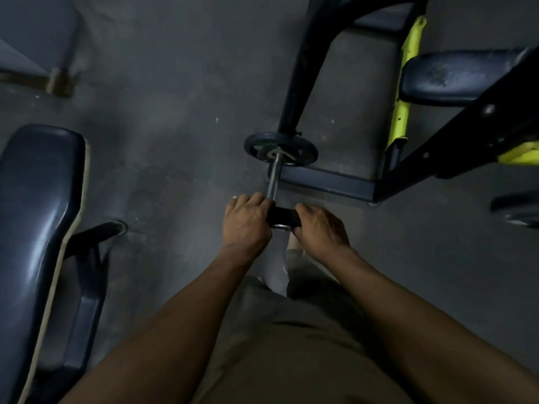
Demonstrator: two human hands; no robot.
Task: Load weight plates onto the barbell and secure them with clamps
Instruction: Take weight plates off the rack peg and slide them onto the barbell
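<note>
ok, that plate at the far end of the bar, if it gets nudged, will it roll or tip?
Probably neither. The weight plate sits threaded on the barbell, with a metal clamp seemingly against it, so it likely stays put. It looks like solid metal: stiff, heavy for its size. It might spin around the bar.

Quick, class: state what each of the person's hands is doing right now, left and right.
Left hand: closed, gripping the black clamp at the near end of the barbell.
Right hand: closed, gripping the same clamp from the other side.

both hands [248,224] hide the clamp's [281,215] ends; fingers curl under.
</note>
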